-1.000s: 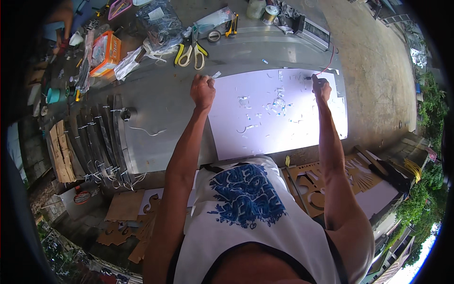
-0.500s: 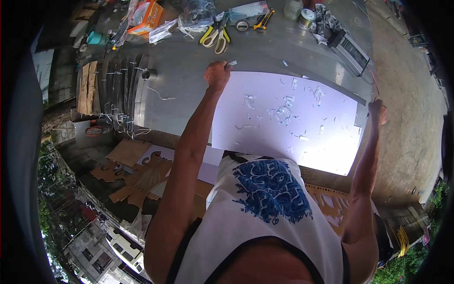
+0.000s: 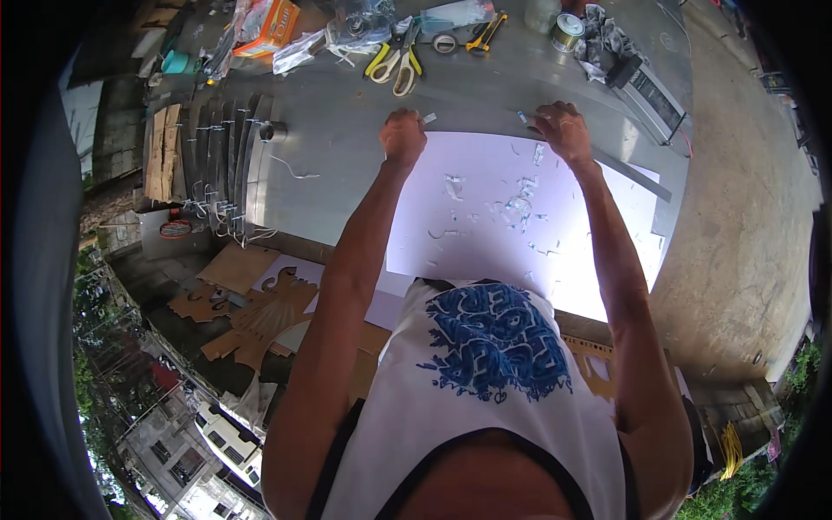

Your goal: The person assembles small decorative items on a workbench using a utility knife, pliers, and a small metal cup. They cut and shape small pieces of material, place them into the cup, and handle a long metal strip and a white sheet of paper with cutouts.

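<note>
A large white sheet (image 3: pixel 485 156) lies on the grey metal table (image 3: pixel 338 113) in front of me, strewn with small clear and bluish cut scraps (image 3: pixel 520 206). My left hand (image 3: pixel 404 139) is closed at the sheet's far left corner; what its fingers hold is hidden. A small pale strip (image 3: pixel 431 118) shows just beside those fingers. Over the sheet's far edge, my right hand (image 3: pixel 565 134) has its fingers bent and apart, with the thumb close to a small blue-and-white strip (image 3: pixel 523 116). A flat metal bar (image 3: pixel 637 173) lies along the sheet's far right edge.
Scissors (image 3: pixel 403 78), a tape roll (image 3: pixel 445 43), a yellow cutter (image 3: pixel 487 33), a tin can (image 3: pixel 568 33) and an orange box (image 3: pixel 270 28) stand at the back. A lit device (image 3: pixel 648 100) is at far right. Dark strips (image 3: pixel 221 147) lie left; cut brown boards (image 3: pixel 269 316) are below.
My right hand has let go of the thin cord at the right and come left over the sheet's far edge. My left hand has stayed almost in place.
</note>
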Tool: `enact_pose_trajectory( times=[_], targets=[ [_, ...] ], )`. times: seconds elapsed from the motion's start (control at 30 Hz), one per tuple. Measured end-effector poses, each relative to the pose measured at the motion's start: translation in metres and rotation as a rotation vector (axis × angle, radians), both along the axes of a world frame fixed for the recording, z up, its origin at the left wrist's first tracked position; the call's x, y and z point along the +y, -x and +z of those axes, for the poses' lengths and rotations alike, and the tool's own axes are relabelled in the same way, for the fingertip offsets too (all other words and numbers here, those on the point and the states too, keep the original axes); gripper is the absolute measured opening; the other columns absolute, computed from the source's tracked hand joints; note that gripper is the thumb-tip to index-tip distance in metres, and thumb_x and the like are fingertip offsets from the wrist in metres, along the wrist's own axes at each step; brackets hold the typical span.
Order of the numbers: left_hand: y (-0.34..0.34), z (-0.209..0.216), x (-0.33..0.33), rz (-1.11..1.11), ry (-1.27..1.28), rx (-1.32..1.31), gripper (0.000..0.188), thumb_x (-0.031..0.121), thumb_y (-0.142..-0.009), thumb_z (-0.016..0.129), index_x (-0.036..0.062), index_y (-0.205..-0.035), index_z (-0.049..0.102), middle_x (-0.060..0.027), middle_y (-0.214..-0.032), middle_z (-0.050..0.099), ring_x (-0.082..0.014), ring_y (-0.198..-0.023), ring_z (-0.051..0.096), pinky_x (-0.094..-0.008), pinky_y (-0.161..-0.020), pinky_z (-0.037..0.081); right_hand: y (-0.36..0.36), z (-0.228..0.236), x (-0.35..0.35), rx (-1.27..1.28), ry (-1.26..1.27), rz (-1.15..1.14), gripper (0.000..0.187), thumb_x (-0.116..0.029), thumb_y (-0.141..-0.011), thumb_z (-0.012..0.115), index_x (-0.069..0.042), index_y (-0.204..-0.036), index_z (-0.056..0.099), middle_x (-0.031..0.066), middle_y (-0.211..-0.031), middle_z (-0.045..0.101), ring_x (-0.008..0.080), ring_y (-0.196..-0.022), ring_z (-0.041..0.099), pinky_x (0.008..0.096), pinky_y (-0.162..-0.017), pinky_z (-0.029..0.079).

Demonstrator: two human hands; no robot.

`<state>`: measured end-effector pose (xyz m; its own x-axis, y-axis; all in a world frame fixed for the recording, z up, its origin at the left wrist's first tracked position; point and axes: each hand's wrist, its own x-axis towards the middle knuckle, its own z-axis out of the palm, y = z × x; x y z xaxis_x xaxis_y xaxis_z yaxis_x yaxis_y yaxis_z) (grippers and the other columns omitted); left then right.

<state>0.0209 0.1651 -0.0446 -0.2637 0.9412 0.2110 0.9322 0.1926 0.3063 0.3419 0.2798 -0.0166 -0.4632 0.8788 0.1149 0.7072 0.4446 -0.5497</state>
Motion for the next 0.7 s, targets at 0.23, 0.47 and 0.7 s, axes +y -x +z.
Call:
enact_pose_trajectory(
  times=[0.23, 0.47, 0.7],
  targets=[
    [0.008, -0.008, 0.003, -0.033, 0.099, 0.017, 0.012, 0.018, -0.086, 0.066, 0.0068, -0.087, 0.066, -0.0143, -0.09, 0.065, -0.0339, -0.09, 0.065, -0.0464, -0.08, 0.054, 0.034, -0.034, 0.014, -0.135, 0.118, -0.018, 0.019, -0.025, -0.083, 0.065, -0.011, -0.093, 0.073, 0.0121, -0.099, 0.07, 0.0338, -0.104, 0.063, 0.0483, -0.094, 0.048],
    [0.008, -0.007, -0.003, -0.08, -0.001, -0.025, 0.012, 0.016, -0.089, 0.061, 0.0042, -0.087, 0.063, -0.015, -0.089, 0.063, -0.0347, -0.087, 0.063, -0.0471, -0.078, 0.053, 0.037, -0.041, 0.026, -0.113, 0.061, -0.005, 0.017, -0.02, -0.084, 0.059, -0.006, -0.089, 0.068, 0.014, -0.099, 0.07, 0.0366, -0.1, 0.066, 0.0508, -0.086, 0.051],
    [-0.06, 0.052, -0.073, -0.397, -0.004, -0.346, 0.003, 0.005, -0.088, 0.065, 0.0037, -0.088, 0.063, -0.0106, -0.084, 0.059, -0.0317, -0.083, 0.061, -0.0427, -0.074, 0.052, -0.009, 0.001, -0.025, 0.151, 0.297, 0.467, 0.024, -0.007, -0.082, 0.067, -0.01, -0.106, 0.067, 0.012, -0.103, 0.068, 0.0317, -0.099, 0.065, 0.0524, -0.085, 0.049]
  ],
)
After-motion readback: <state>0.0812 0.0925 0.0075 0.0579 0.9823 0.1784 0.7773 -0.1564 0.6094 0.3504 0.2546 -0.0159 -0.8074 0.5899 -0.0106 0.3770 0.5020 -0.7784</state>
